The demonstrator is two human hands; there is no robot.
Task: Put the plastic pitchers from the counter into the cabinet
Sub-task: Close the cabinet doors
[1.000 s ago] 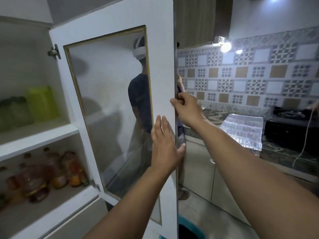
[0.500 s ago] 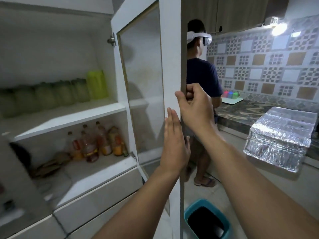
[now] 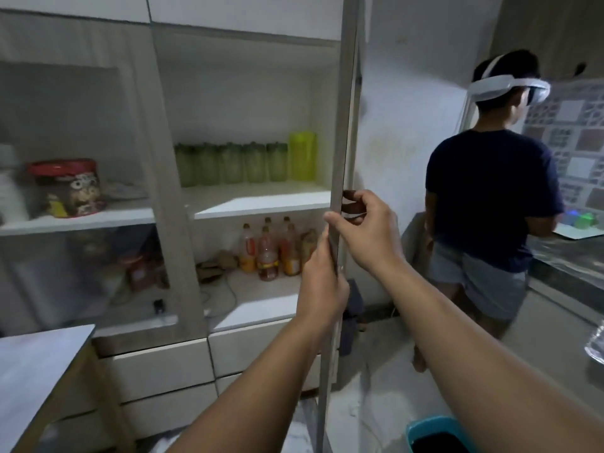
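From the head camera, the cabinet door (image 3: pixel 343 158) stands edge-on just right of the frame's centre, a thin pale strip running from the top edge down to the bottom. The right hand (image 3: pixel 366 230) is closed around that edge at mid-height, thumb on the near side and fingers curled over the far side. The left hand (image 3: pixel 322 286) lies flat against the door's left face just below, fingers straight and together, gripping nothing.

To the left of the door the cabinet (image 3: pixel 248 18) is open and white inside. On its upper shelf (image 3: pixel 261 201), at centre frame, stands a yellow-green translucent plastic pitcher (image 3: pixel 302 160), tall and straight-sided, upright at the right end of the row, close to the door edge. Directly to its left are five darker green ribbed containers (image 3: pixel 230 163) in a line, side by side, shorter than the pitcher; whether they are pitchers too cannot be told. The lower shelf holds a cluster of bottles (image 3: pixel 268 253) with orange and red labels.

At the left of the frame, a neighbouring compartment holds a jar with a red lid (image 3: pixel 67 188). At the right a second person (image 3: pixel 490 197) in a dark shirt and a white headset stands with their back turned, facing a counter (image 3: pixel 568 259). A teal bucket (image 3: pixel 434 434) sits at the lower right edge.
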